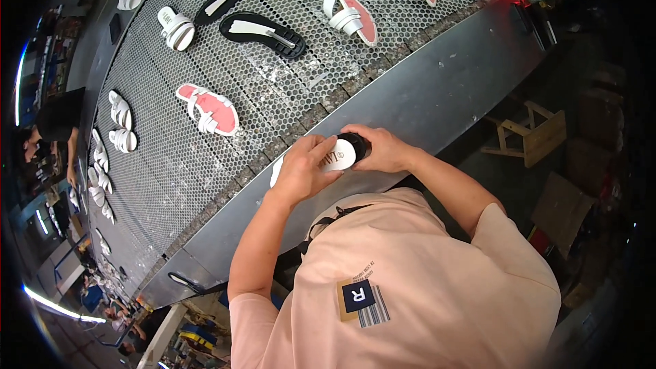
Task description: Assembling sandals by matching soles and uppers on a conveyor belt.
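White footbed (346, 154), frame centre | left hand (305, 168): gripping it | right hand (385, 150): curled round black heel piece (354, 140) against it | advisable: steady, even grip, edges flush

Peachy-pink tee (437, 280) on you, kinda creased. Navy square (356, 296) on front with single white letter, so going off that. Tan block (348, 316) peeks out left of and below navy square; grey-and-white striped block (374, 314), pretty barcode-ish, sits right of it, bit lower. Tiny dark lettering (362, 274) just above square. Further up: your thin black strap (335, 219), looks knotted. Your short left sleeve (251, 328) is left of square, short right sleeve (509, 246) well off right. Left hand (305, 169), right hand (383, 150) both bare.
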A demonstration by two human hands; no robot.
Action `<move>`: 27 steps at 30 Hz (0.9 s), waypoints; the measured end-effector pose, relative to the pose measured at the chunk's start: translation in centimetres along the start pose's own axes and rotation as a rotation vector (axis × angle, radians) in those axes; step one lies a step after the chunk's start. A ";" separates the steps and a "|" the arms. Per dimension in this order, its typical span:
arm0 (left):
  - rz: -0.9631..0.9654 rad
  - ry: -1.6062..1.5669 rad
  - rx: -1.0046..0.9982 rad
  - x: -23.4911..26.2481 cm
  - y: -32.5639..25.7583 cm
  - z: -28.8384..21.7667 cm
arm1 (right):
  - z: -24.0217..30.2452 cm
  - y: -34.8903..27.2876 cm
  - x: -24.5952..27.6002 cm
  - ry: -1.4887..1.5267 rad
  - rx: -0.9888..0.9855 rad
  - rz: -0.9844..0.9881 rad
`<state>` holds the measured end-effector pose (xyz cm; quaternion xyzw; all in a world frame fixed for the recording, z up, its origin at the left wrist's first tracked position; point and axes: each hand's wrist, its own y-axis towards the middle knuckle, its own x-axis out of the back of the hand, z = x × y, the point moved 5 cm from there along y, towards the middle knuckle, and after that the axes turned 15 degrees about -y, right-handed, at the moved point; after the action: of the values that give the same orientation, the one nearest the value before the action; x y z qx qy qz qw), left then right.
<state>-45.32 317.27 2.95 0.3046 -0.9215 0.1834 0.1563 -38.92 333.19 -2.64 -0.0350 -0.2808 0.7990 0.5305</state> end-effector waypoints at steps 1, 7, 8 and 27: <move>-0.007 -0.008 -0.028 0.1 0.1 -0.4 | 0.7 -0.2 0.4 0.001 -0.004 0.000; 0.016 -0.065 -0.007 -0.3 0.3 -0.9 | 1.8 -1.0 0.8 0.082 0.074 -0.010; 0.018 -0.067 -0.002 -0.4 0.2 -0.9 | 1.8 -1.1 0.8 0.071 0.082 -0.002; 0.046 -0.158 0.066 -1.6 1.6 -1.7 | 2.1 -1.7 2.3 0.021 0.101 0.052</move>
<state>-44.80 319.97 3.41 0.3019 -0.9312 0.1924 0.0688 -39.20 334.82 0.51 -0.0239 -0.2336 0.8252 0.5137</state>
